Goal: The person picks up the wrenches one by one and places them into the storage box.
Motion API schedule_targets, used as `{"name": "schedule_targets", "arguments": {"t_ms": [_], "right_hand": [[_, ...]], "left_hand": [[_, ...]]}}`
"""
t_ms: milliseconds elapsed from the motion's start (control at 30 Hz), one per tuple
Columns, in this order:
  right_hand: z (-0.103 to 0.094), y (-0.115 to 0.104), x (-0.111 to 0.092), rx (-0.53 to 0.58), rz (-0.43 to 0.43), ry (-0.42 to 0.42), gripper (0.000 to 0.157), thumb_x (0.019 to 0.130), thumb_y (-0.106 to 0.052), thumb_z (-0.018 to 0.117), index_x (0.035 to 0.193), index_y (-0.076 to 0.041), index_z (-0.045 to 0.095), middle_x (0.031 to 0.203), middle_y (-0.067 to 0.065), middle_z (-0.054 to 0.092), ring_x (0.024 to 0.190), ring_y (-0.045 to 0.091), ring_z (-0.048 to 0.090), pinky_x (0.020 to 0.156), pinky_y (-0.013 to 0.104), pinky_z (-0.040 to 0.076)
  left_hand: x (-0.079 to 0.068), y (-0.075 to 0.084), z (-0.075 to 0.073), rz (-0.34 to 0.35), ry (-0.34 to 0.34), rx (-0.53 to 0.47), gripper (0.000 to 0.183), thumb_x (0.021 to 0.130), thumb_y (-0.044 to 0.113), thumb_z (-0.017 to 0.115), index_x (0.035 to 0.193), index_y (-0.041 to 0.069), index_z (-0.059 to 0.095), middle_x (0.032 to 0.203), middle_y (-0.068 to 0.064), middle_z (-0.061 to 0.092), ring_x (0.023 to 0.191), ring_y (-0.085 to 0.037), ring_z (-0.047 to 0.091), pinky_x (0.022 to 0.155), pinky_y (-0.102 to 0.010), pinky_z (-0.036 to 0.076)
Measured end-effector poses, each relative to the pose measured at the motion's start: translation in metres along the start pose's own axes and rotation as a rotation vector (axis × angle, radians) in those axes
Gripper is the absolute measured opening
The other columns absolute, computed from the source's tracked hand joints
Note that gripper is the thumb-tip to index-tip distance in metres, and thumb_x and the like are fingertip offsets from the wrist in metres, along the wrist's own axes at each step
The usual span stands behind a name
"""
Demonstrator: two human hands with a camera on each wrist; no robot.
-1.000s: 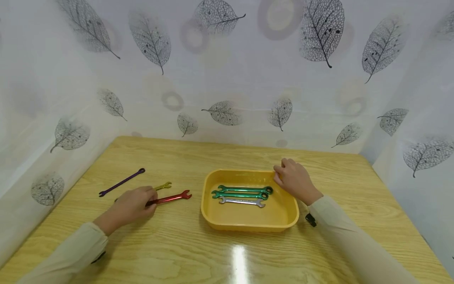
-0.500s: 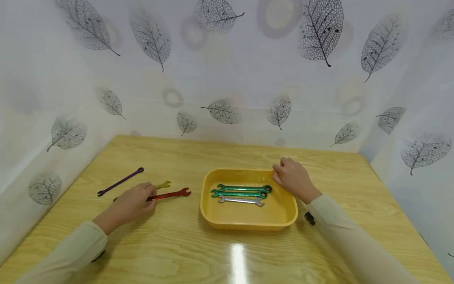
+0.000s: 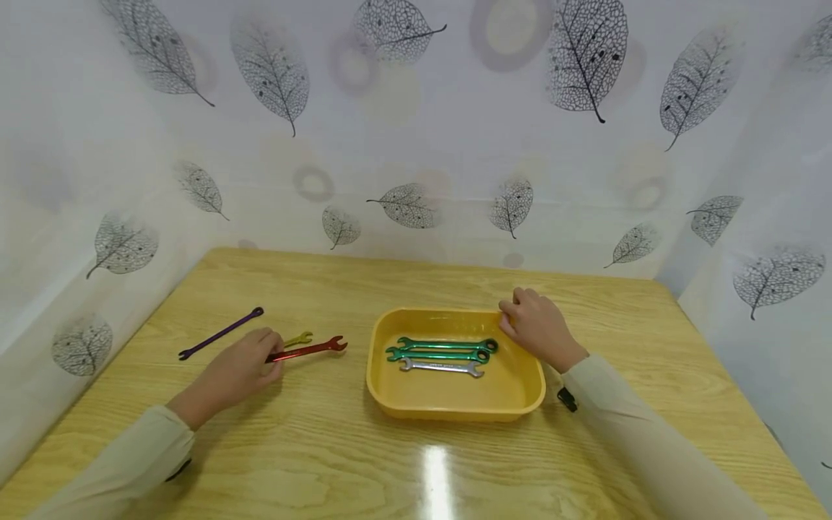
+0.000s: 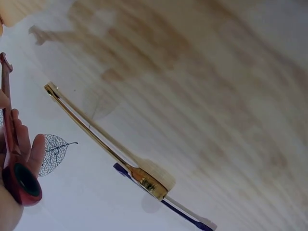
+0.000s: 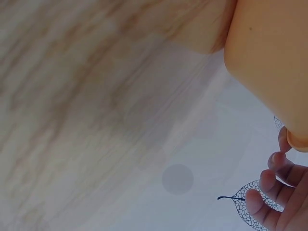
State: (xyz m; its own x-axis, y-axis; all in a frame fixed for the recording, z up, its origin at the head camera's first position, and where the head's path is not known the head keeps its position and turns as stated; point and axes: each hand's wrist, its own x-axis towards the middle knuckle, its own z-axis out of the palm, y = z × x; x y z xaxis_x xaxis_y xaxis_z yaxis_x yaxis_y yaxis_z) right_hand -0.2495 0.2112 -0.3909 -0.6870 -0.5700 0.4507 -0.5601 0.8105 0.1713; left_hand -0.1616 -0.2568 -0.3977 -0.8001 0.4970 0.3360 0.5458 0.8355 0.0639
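My left hand [image 3: 237, 367] grips a red combination wrench [image 3: 308, 351] by one end, its open jaw pointing right toward the tray. In the left wrist view the wrench's ring end shows at the palm, and its shadow falls on the table apart from it. Partly behind this hand lies a yellow-gold wrench [image 3: 299, 339]; a purple wrench [image 3: 221, 334] rests beyond it. At the back right corner of the yellow tray [image 3: 455, 415], my right hand [image 3: 541, 331] pinches the rim. Inside are two green wrenches [image 3: 438, 356] and a silver open-end wrench [image 3: 442, 367], side by side.
The wooden table [image 3: 351, 462] is backed by a pale curtain [image 3: 416, 144] printed with leaves, which also hangs at both sides. Between the left hand and the tray is a short stretch of bare tabletop.
The left hand has raised the red wrench a little, its jaw end tipping upward. My right hand keeps the same hold on the tray rim, and the other wrenches stay put.
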Motion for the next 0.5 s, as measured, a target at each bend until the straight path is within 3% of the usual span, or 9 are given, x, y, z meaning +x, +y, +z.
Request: {"name": "schedule_targets", "arguments": {"t_ms": [500], "right_hand": [[-0.0028,-0.0013,-0.0012,-0.001,0.003,-0.010,0.010,0.086,-0.014,0.059,0.077,-0.009,0.061,0.066,0.006,0.040,0.057,0.016,0.031,0.049,0.024,0.028]], "left_hand": [[0.0023,-0.0005,-0.0080,0.027,0.070,0.008,0.017,0.072,0.003,0.068,0.082,0.007,0.055,0.076,0.001,0.050,0.068,-0.006,0.046,0.057,-0.023,0.044]]}}
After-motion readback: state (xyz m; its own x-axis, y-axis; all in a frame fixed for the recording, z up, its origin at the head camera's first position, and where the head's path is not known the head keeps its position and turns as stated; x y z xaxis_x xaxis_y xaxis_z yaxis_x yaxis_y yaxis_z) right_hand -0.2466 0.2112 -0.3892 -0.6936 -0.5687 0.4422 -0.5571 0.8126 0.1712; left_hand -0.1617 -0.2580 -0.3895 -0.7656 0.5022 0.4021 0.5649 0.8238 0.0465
